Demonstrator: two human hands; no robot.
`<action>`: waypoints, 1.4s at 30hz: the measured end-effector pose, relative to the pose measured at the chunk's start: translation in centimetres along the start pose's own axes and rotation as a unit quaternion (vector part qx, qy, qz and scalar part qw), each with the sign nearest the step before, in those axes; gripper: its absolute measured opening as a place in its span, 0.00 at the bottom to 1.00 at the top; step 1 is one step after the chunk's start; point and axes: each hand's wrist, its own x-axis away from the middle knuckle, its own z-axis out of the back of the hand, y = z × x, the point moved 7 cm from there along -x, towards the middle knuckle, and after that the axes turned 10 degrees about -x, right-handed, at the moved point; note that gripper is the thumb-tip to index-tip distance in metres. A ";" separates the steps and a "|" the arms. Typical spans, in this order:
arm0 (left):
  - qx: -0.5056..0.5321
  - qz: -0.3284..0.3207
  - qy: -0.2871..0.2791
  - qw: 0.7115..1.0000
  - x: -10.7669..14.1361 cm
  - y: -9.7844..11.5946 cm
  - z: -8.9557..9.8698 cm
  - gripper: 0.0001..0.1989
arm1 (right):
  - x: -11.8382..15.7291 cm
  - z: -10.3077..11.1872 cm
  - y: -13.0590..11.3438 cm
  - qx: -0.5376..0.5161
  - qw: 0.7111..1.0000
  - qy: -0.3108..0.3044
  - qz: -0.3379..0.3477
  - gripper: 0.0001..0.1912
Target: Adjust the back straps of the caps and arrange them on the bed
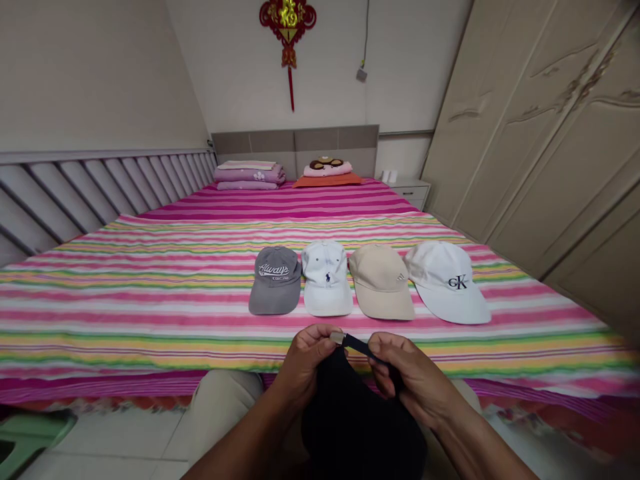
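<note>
Black cap (363, 427) held near bed (150, 307).
Buckle (337, 338) finger-pinched by left hand (306, 359), strap (359, 345) by right hand (413, 370); four caps (377, 283) lined up on bed.

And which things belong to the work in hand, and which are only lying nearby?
In the work: black cap, held by left hand and right hand; probably also grey cap, horse-logo cap, beige cap, CK cap.

Only nearby: folded purple bedding, orange cloth, green stool.

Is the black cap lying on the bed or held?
Held: the left hand grips the metal buckle of the black cap, and the right hand grips its strap.
</note>
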 end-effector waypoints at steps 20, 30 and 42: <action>-0.003 -0.026 -0.022 0.999 0.1 0.4 -0.4 0.14 | 0.1 -0.4 -0.3 0.023 1.000 -0.004 -0.006 0.13; -0.068 -0.043 -0.038 0.996 0.3 0.4 -0.1 0.10 | 0.5 -0.8 -0.6 0.072 0.997 -0.026 -0.014 0.16; -0.115 -0.067 -0.036 0.990 0.4 1.1 -0.3 0.10 | 0.4 -0.4 -0.4 0.105 0.994 -0.026 -0.026 0.17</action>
